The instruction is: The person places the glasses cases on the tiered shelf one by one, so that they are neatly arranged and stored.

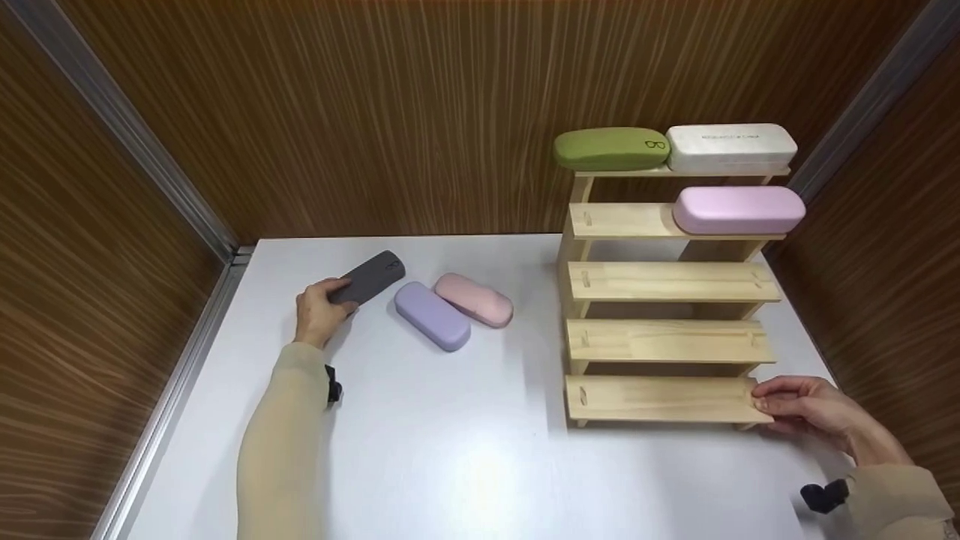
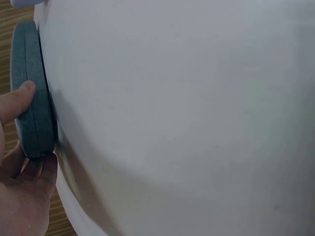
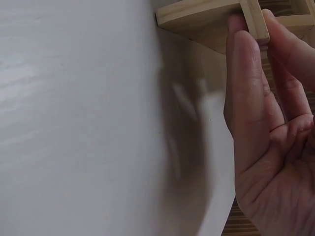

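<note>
My left hand (image 1: 321, 307) grips the near end of a dark grey glasses case (image 1: 371, 276) on the left of the white table. In the left wrist view the thumb lies on the side of the case (image 2: 33, 98) and the fingers come round its end. At the right, my right hand (image 1: 817, 412) pinches the right end of the lowest step of a wooden stepped rack (image 1: 667, 397). The right wrist view shows thumb and fingers on both sides of the board (image 3: 253, 22). A lavender glasses case (image 1: 433, 316) and a pink glasses case (image 1: 474, 300) lie between the left hand and the rack.
On the rack's top step stand a green glasses case (image 1: 612, 149) and a white glasses case (image 1: 731, 148). A light pink glasses case (image 1: 739, 210) sits on the right half of the step below. Wood-grain panels (image 1: 375, 120) enclose the white table (image 1: 420, 435) at the back and sides.
</note>
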